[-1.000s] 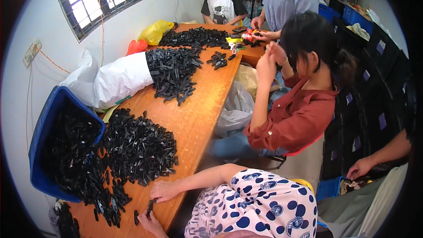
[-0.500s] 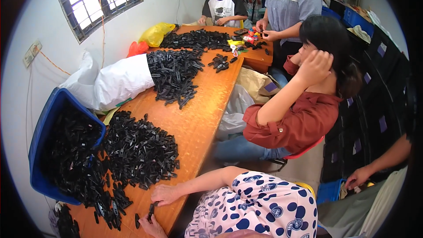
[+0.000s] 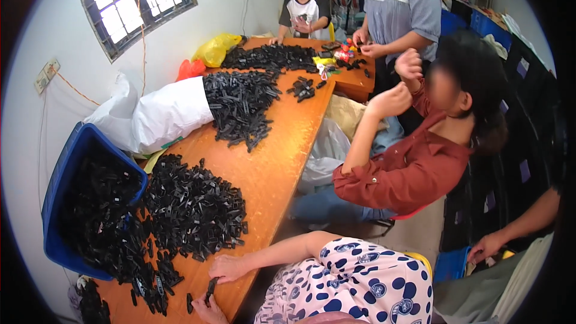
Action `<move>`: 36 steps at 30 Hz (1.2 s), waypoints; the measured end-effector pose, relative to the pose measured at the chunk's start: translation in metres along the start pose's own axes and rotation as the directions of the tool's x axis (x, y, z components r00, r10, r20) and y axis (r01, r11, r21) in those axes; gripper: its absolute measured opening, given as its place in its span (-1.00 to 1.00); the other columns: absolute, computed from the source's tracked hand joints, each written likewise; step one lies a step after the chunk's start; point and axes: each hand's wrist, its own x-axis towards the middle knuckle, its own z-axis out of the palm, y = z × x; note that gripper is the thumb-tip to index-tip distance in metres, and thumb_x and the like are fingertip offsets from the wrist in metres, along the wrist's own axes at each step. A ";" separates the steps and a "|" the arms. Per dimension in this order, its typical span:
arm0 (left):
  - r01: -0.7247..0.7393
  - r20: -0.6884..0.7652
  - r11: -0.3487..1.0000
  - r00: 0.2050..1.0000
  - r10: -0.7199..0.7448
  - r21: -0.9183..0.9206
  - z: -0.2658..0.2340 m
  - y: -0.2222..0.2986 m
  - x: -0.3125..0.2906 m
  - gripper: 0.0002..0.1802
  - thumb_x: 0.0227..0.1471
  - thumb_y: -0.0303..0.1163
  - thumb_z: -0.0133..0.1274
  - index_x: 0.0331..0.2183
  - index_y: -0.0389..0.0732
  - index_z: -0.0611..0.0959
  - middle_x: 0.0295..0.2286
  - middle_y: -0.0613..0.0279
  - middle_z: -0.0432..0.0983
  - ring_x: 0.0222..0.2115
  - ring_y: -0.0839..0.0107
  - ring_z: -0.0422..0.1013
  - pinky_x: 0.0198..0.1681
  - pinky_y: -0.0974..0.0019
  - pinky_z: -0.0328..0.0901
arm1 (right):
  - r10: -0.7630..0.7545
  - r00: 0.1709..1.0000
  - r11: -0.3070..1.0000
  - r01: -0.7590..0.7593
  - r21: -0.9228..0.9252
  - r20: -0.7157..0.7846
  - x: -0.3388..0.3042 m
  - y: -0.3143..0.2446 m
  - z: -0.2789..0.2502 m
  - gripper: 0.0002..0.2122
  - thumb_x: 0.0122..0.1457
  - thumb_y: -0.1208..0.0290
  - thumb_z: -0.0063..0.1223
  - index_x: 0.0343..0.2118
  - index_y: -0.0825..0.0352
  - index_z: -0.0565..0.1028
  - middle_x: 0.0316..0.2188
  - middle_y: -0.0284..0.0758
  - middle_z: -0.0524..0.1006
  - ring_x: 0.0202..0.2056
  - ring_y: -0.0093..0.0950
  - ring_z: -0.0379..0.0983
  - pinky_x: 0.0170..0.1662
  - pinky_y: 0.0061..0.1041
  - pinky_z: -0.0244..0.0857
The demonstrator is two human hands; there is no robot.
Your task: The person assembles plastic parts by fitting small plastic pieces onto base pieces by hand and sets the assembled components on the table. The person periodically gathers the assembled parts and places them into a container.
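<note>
Work surface: an orange-brown wooden table [image 3: 279,174], worn pale in patches, set along a white wall [image 3: 108,78] with a barred window [image 3: 141,3]. On it, a tilted blue plastic bin [image 3: 57,216] spills black plastic pieces beside a near heap [image 3: 195,210]. A white woven sack [image 3: 171,114] lies with a second heap [image 3: 243,108] at its mouth; a third heap [image 3: 270,57] sits at the far end, near a yellow plastic bag [image 3: 217,52].

Room: a co-worker in a rust-red shirt [image 3: 408,171] sits at the table edge, both forearms raised; two others are at the far end. Dark crates [image 3: 516,198] are stacked along the right.

Hands: the right forearm reaches across the table edge, its hand [image 3: 228,268] palm down, fingertips at the upper end of one black piece [image 3: 210,290] — whether they pinch it cannot be told. The left hand [image 3: 208,311], low at the frame's edge, grips the lower end. A loose piece [image 3: 189,303] lies just beside it.
</note>
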 end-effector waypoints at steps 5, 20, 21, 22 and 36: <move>-0.101 -0.013 0.983 0.995 0.104 0.156 -0.022 0.045 0.006 -0.78 0.02 -0.32 0.29 -0.27 -0.19 0.68 -0.33 -0.03 0.49 -0.29 -0.01 0.43 -0.18 0.06 0.37 | 0.039 0.998 0.980 -0.030 0.196 -0.046 -0.008 -0.008 -0.014 -0.78 0.07 0.30 0.24 -0.34 0.31 0.48 -0.43 -0.22 0.52 -0.33 -0.15 0.50 -0.30 -0.20 0.31; -0.238 0.092 0.953 0.970 0.224 0.189 -0.012 0.011 0.006 -0.75 0.09 -0.24 0.23 -0.21 -0.14 0.67 -0.25 -0.05 0.45 -0.24 -0.05 0.43 -0.13 0.07 0.37 | 0.347 0.932 0.927 -0.358 -0.109 -0.107 -0.075 0.017 -0.096 -0.76 0.20 0.22 0.15 -0.23 0.28 0.48 -0.51 -0.14 0.54 -0.45 -0.10 0.53 -0.40 -0.19 0.38; -0.050 0.084 0.989 0.996 0.039 0.136 -0.023 0.043 0.007 -0.76 0.08 -0.26 0.24 -0.22 -0.14 0.67 -0.23 -0.06 0.45 -0.23 -0.05 0.42 -0.12 0.08 0.37 | 0.329 0.937 0.931 -0.343 -0.124 -0.120 -0.075 0.015 -0.093 -0.76 0.20 0.21 0.15 -0.23 0.27 0.48 -0.52 -0.15 0.53 -0.45 -0.10 0.53 -0.43 -0.19 0.37; -0.063 0.050 0.985 0.997 0.056 0.159 -0.022 0.061 0.012 -0.73 0.08 -0.28 0.25 -0.19 -0.17 0.66 -0.22 -0.08 0.45 -0.21 -0.07 0.42 -0.11 0.09 0.38 | 0.283 0.950 0.947 -0.298 -0.116 -0.130 -0.072 0.020 -0.103 -0.76 0.20 0.20 0.15 -0.23 0.26 0.48 -0.53 -0.16 0.53 -0.46 -0.11 0.52 -0.46 -0.20 0.36; -0.008 0.020 0.999 1.000 0.008 0.037 0.002 0.027 0.012 -0.81 -0.02 -0.50 0.22 -0.28 -0.24 0.62 -0.37 0.15 0.34 -0.38 0.23 0.38 -0.40 0.28 0.26 | 0.153 0.978 0.959 -0.182 -0.217 -0.141 -0.078 0.018 -0.104 -0.74 0.05 0.26 0.25 -0.29 0.29 0.49 -0.35 -0.27 0.37 -0.26 -0.24 0.43 -0.31 -0.26 0.37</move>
